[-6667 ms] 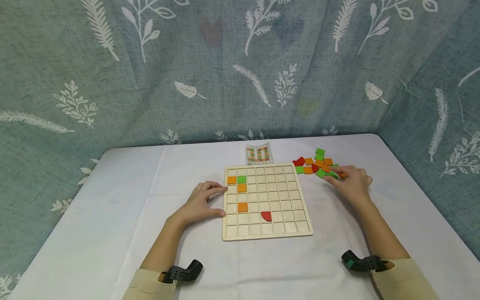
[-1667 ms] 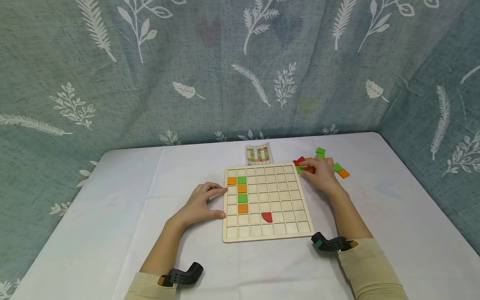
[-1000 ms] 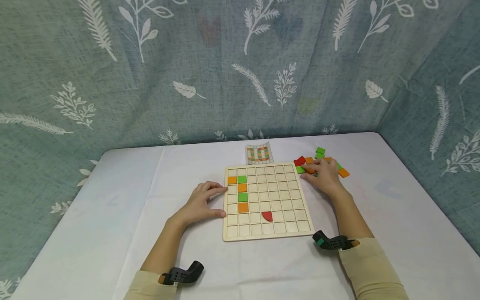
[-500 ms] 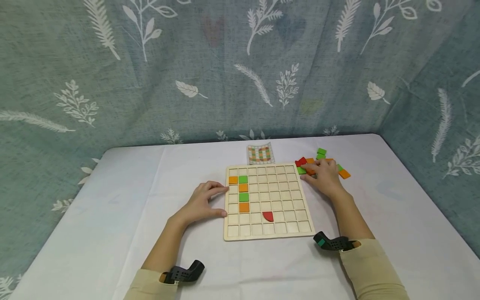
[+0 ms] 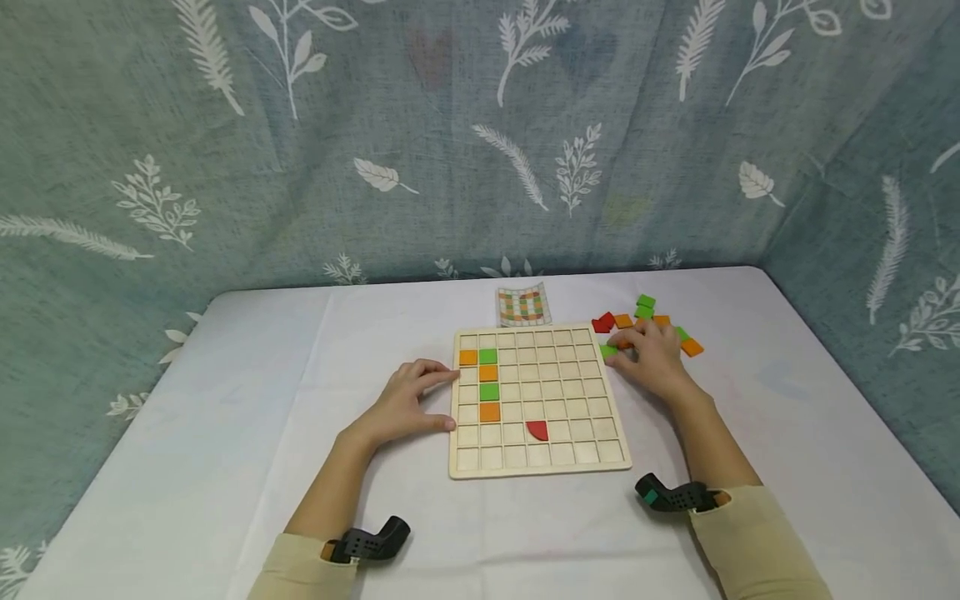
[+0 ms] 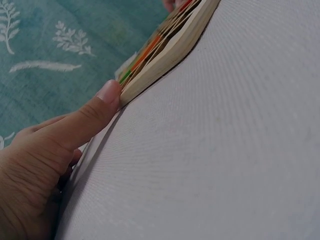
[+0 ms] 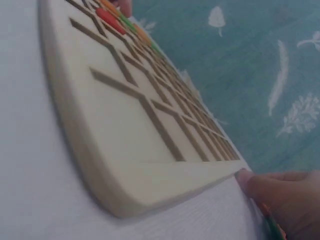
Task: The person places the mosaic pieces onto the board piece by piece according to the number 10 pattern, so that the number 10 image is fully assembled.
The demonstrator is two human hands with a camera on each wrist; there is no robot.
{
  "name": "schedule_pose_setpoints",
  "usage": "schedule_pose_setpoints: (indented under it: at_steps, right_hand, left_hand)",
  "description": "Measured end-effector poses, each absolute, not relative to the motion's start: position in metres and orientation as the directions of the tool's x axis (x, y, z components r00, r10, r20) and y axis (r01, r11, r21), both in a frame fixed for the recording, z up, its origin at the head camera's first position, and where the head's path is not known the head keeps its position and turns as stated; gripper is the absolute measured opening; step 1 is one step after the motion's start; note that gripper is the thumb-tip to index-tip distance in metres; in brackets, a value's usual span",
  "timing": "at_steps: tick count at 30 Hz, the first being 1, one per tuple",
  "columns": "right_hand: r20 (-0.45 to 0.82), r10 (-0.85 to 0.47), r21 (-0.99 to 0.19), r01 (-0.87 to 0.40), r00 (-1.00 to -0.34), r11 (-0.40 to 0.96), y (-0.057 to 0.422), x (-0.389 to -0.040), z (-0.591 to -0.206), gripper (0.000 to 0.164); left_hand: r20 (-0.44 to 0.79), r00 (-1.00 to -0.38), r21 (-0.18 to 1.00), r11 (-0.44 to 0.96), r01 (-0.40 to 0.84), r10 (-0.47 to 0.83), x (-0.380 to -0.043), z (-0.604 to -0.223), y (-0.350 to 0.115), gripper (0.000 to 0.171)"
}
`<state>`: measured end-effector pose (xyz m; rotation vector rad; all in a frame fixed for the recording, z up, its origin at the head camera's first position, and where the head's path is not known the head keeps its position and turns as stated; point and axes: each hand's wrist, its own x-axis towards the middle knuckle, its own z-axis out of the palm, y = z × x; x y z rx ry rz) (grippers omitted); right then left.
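While the bench (image 5: 172, 467) carries the wooden grid board (image 5: 551, 392), your left grip (image 5: 405, 404), spread, touches its left edge. Beside the right edge your right grip (image 5: 654, 358) is narrow, pinch uncertain, at the green square tile (image 5: 608, 351), which just slid nearer you; picking seems begun. Being square, it has no long axis.

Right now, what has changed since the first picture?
A green tile joined the board between two orange tiles. The right hand moved left, reaching another green tile; its grip is unclear. The left hand still touches the board's edge; the red piece stayed put.
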<state>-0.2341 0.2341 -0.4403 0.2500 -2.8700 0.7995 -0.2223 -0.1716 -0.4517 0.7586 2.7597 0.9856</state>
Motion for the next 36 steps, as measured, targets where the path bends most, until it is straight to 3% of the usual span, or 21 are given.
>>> schedule_pose_setpoints:
  at_steps: [18, 36]
  right_hand:
    - [0.293, -0.097, -0.462, -0.230, -0.951, 0.857, 0.226, -0.226, -0.439, 0.034]
    - [0.311, -0.258, -0.497, -0.389, -0.914, 0.776, 0.172, -0.212, -0.428, 0.028]
  left_hand:
    - [0.047, -0.871, 0.625, 0.666, 0.407, 0.489, -0.222, -0.447, -0.175, 0.080]
    - [0.050, -0.866, 0.623, 0.662, 0.416, 0.497, -0.223, -0.451, -0.172, 0.079]
